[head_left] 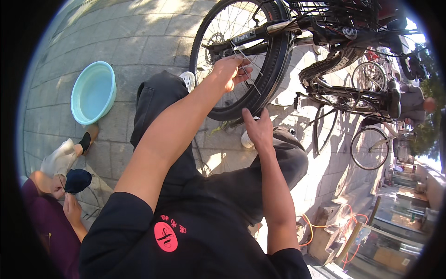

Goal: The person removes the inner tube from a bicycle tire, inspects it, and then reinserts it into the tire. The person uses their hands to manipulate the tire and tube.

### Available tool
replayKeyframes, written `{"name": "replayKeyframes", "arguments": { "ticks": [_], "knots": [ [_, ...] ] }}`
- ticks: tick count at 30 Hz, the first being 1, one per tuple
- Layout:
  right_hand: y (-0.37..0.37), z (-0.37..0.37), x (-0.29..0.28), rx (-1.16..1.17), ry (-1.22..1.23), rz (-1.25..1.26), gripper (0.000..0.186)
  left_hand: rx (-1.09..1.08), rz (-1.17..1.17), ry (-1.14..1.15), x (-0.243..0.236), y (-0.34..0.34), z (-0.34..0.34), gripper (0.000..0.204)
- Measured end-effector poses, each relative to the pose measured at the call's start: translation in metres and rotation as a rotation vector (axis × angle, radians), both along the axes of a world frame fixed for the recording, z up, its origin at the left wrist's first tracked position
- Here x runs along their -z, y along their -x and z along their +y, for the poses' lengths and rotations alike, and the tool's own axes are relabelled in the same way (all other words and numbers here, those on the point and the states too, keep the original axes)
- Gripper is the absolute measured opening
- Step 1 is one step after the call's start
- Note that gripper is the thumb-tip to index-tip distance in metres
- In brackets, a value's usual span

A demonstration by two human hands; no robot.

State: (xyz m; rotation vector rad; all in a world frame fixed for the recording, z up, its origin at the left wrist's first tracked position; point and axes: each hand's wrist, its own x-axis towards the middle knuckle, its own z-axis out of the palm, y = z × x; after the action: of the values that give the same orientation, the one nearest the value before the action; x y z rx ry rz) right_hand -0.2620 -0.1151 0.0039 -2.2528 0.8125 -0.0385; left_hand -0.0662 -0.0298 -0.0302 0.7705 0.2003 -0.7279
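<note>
Grey paving fills the upper part of the view, sunlit and crossed by shadows. On it stands a bicycle, dark-framed, with a basket at its top edge; more bicycles lean behind it to the right.

Its nearer wheel, black tyre around thin silver spokes, stands upright right in front of the person, whose black-trousered knees spread either side of it.

A pale blue basin sits on the paving, well apart to the left. Below it another person crouches in purple, holding a dark cap in both hands.

The left hand reaches up inside the wheel, fingers pinched together on a spoke near the rim; the spoke runs slantwise between hub and tyre.

The right hand rests below against the lower arc of the tyre, its fingers spread apart and pointing upward, pressed to the rubber rather than closed around it. A white shoe peeks out just beside this hand, and another shows left of the wheel.
</note>
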Motion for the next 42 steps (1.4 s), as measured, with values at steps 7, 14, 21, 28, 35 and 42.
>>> {"name": "replayKeyframes", "arguments": {
  "ticks": [7, 14, 21, 28, 35, 42],
  "knots": [
    [-0.001, -0.006, 0.004, -0.008, 0.005, 0.021, 0.056, -0.015, 0.001, -0.018, 0.01, 0.009, -0.002, 0.026],
    [-0.001, -0.006, 0.007, -0.005, -0.014, 0.007, 0.056, 0.047, 0.01, -0.102, 0.004, 0.032, 0.003, 0.029],
    [-0.002, -0.008, 0.009, -0.003, -0.002, 0.0, 0.057, 0.142, 0.078, -0.123, -0.008, 0.062, 0.014, 0.027],
    [-0.003, -0.002, -0.001, 0.004, -0.061, -0.016, 0.057, 0.231, 0.023, -0.139, 0.006, 0.076, 0.018, 0.024],
    [-0.002, -0.006, 0.007, 0.002, -0.053, -0.016, 0.054, 0.369, -0.147, -0.354, 0.012, 0.074, 0.022, 0.023],
    [-0.003, -0.006, 0.008, 0.004, -0.055, -0.019, 0.053, 0.394, -0.171, -0.314, 0.013, 0.072, 0.024, 0.024]
  ]
}}
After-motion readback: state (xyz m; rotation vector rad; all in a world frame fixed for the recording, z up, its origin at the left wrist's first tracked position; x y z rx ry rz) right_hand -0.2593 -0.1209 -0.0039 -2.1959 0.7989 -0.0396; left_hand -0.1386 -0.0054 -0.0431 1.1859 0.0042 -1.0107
